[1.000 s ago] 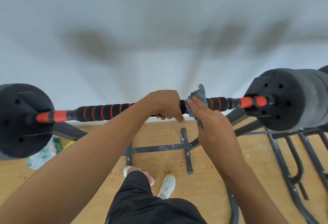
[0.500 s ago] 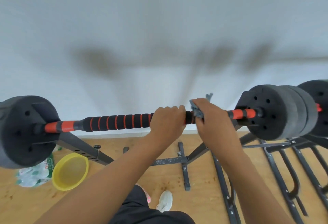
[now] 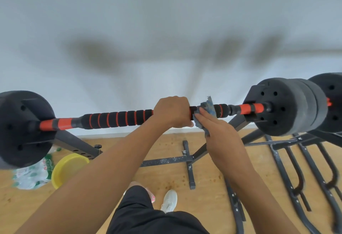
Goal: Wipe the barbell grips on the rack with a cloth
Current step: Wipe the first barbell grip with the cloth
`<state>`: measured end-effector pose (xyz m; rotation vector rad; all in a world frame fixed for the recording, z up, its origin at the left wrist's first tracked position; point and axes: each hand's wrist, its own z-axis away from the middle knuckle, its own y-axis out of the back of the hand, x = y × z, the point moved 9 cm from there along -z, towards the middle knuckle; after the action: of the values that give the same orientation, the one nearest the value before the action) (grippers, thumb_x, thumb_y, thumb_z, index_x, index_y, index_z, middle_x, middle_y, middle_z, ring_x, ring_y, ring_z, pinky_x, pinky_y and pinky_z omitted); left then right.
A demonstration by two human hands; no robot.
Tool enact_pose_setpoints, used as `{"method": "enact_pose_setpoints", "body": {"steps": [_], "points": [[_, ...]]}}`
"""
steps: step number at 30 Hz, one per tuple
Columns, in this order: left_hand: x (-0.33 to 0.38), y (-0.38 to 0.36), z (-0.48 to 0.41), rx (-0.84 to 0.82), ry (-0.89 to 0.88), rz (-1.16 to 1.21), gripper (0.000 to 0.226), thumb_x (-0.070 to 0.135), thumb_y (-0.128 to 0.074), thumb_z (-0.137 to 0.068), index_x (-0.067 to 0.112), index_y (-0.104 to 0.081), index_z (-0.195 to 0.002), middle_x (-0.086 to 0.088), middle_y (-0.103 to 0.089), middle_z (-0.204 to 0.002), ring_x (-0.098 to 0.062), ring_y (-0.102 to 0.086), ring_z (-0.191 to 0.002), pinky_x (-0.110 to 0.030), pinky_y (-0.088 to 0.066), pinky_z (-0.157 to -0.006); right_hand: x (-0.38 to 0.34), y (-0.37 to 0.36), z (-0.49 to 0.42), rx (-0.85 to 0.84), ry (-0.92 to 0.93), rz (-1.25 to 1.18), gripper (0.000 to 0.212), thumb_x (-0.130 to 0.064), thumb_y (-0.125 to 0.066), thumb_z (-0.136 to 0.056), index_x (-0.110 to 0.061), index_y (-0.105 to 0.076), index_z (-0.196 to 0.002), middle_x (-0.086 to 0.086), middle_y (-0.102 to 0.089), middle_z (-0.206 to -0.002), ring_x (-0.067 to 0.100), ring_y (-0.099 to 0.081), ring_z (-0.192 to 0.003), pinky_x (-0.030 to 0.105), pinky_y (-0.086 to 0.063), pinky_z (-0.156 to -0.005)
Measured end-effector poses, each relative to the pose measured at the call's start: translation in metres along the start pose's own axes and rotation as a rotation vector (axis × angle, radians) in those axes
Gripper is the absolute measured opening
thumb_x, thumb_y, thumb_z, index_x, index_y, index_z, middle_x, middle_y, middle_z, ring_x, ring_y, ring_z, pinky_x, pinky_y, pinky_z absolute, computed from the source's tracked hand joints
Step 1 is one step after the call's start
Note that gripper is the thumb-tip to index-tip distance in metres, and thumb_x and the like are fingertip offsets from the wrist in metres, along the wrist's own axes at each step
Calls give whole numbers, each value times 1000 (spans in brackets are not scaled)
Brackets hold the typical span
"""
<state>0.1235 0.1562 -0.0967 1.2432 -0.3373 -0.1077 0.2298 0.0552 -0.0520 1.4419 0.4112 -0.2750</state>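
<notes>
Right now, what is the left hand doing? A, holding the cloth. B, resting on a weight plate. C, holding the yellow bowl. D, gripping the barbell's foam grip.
D: the left hand is wrapped round the foam grip, while the right hand holds the cloth.

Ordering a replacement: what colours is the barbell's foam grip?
Black foam grip with orange-red rings, head view.
</notes>
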Motion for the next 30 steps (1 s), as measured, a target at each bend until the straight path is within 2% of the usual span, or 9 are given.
{"method": "enact_pose_setpoints", "body": {"steps": [1,3,6,8,12,16,22,27,30], "points": [[0,1,1,5,2,0,37,49,-73,-83,21,-51,-77,6,-59,-70,-15,-54,-59,-29,-43,-59,4,3,8,-9,-25,-42,58,4,-51,-94,-24,-53,-145,-7,-53,-149,23,-56,-121,40,-50,-98],[-1,2,3,23,3,-2,35,50,-76,-81,24,-53,-86,7,-59,-72,-15,-55,-61,-30,-45,-63,14,7,24,-15,-92,-100,44,-4,-49,-98,-27,-56,-136,-2,-69,-119,19,-63,-100,37,-53,-82],[0,3,3,53,-1,-10,29,44,-75,-81,25,-56,-91,7,-59,-73,-12,-53,-59,-30,-43,-61,26,12,33,15,-132,-70,31,-13,-48,-99,-35,-44,-121,-7,-61,-91,11,-57,-76,38,-52,-64],[0,4,3,64,0,-17,24,39,-72,-81,24,-55,-85,6,-59,-72,-12,-53,-57,-29,-42,-59,25,19,24,79,-89,-71,25,-14,-49,-98,-34,-47,-113,-6,-58,-92,10,-55,-79,39,-54,-66],[0,6,3,75,-9,-31,33,39,-67,-86,22,-44,-69,3,-55,-67,-15,-49,-54,-26,-36,-54,3,25,-6,232,76,-157,18,-11,-61,-94,-22,-61,-109,-9,-55,-105,6,-52,-85,24,-49,-68],[-1,8,4,88,7,-10,22,30,-66,-83,21,-50,-72,4,-56,-66,-15,-51,-54,-25,-36,-53,-3,17,-38,288,59,-113,13,-16,-68,-90,-17,-56,-93,-6,-53,-95,11,-50,-74,34,-50,-61],[1,10,7,131,11,-17,21,28,-62,-86,21,-47,-73,5,-54,-66,-15,-50,-54,-28,-38,-56,-9,23,-72,264,20,-14,9,-17,-61,-94,-12,-56,-87,4,-55,-89,24,-55,-76,42,-47,-65],[1,7,5,48,4,11,23,27,-64,-83,22,-43,-74,4,-56,-69,-15,-52,-57,-27,-39,-56,-7,20,-56,191,33,49,13,-13,-58,-94,-14,-50,-84,3,-51,-83,24,-52,-71,31,-34,-55],[0,7,6,56,7,15,21,28,-63,-84,21,-45,-76,4,-57,-69,-15,-52,-57,-27,-39,-56,-7,20,-49,209,48,36,14,-8,-60,-91,-14,-49,-84,2,-51,-82,22,-51,-68,31,-37,-54]]}}
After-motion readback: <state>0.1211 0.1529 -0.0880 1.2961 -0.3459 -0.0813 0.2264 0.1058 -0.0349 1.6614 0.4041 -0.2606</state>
